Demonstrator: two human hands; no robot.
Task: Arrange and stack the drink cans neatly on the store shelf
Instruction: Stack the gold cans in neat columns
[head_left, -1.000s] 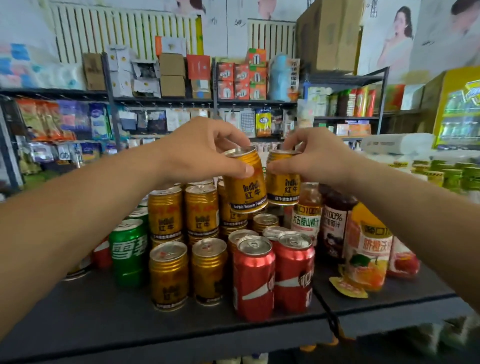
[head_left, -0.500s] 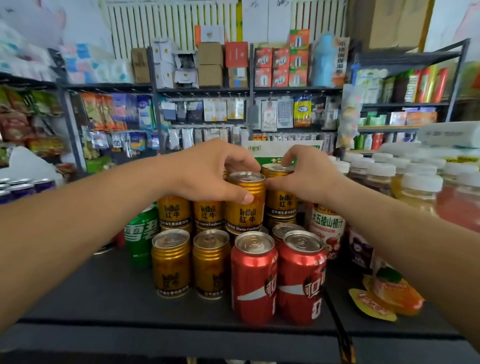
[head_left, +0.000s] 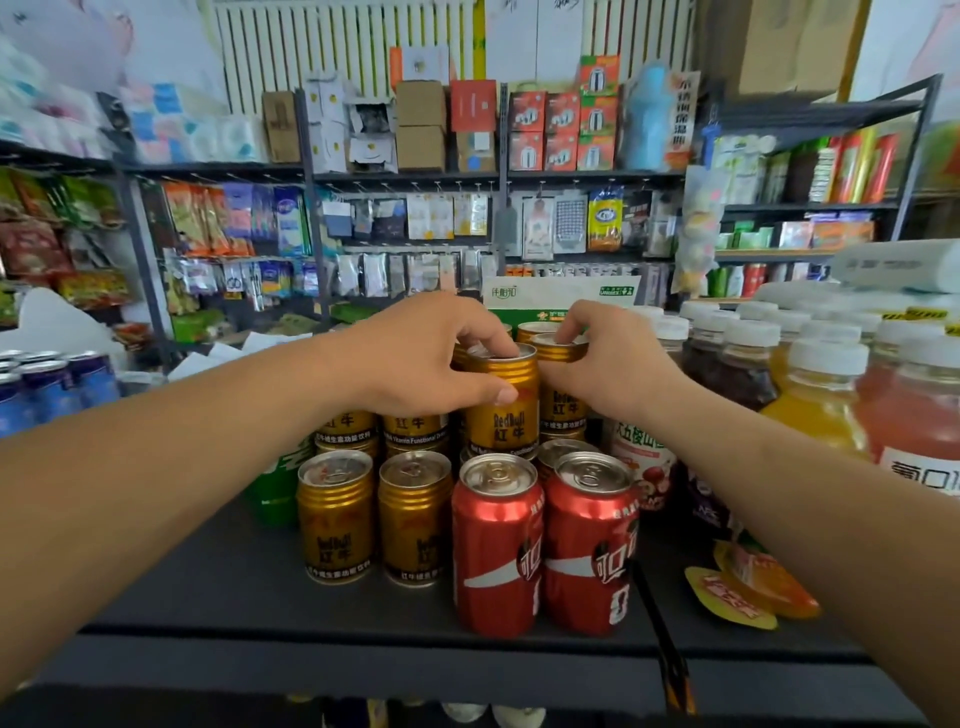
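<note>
My left hand (head_left: 431, 358) grips the top of a gold Red Bull can (head_left: 503, 415) that stands on the second tier, on cans below it. Just to its right, my right hand (head_left: 608, 364) holds the rim of another gold can (head_left: 563, 405), also on the upper tier. More stacked gold cans (head_left: 353, 428) sit behind my left hand. In the front row on the dark shelf (head_left: 208, 587) stand two gold cans (head_left: 336, 514) and two red cola cans (head_left: 497, 545). A green can (head_left: 275, 488) is partly hidden by my left forearm.
Juice bottles with white caps (head_left: 826, 395) crowd the right side of the shelf, with a fallen orange pouch (head_left: 748, 592) in front. Blue cans (head_left: 47, 384) stand at far left. Racks of packaged goods (head_left: 405, 218) fill the background.
Both hands have lowered their gold cans from mid-air onto the stacked cans. My head has come closer and lower to the shelf.
</note>
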